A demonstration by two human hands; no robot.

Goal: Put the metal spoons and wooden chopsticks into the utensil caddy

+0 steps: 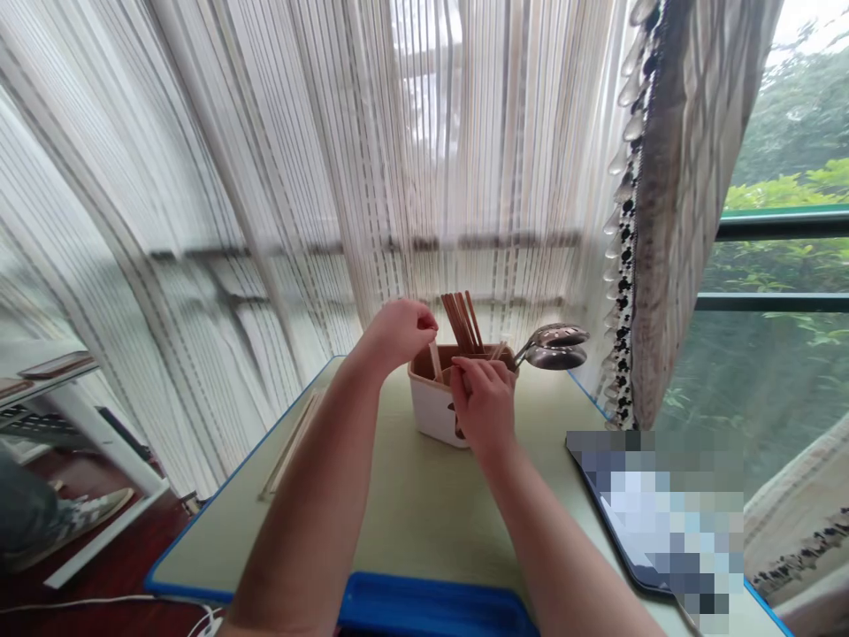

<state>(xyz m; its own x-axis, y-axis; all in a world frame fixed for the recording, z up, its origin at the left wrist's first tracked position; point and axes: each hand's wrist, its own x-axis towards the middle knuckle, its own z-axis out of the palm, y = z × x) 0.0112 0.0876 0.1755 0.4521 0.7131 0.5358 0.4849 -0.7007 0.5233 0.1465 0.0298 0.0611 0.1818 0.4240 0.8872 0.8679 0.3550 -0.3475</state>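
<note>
A white utensil holder (431, 413) with a brown inside and rim stands on the table. Above its left compartment my left hand (401, 332) is closed in a pinch on the top of a pale flat stick (435, 361), whose lower end reaches into the holder. My right hand (487, 398) is closed at the holder's front rim, thumb and fingers against it; part of the grip is hidden. Several brown chopsticks (462, 320) stand upright at the back of the holder. A slotted spoon (561, 333) and a ladle (554, 357) lean out to the right.
Pale chopsticks (290, 447) lie on the green table (411, 522) beside my left forearm. A tablet (616, 513), partly blurred out, rests on the right with a cable. A blue tray-like edge (434, 606) is in front. Striped curtains hang behind; a person's shoe (93, 513) shows at far left.
</note>
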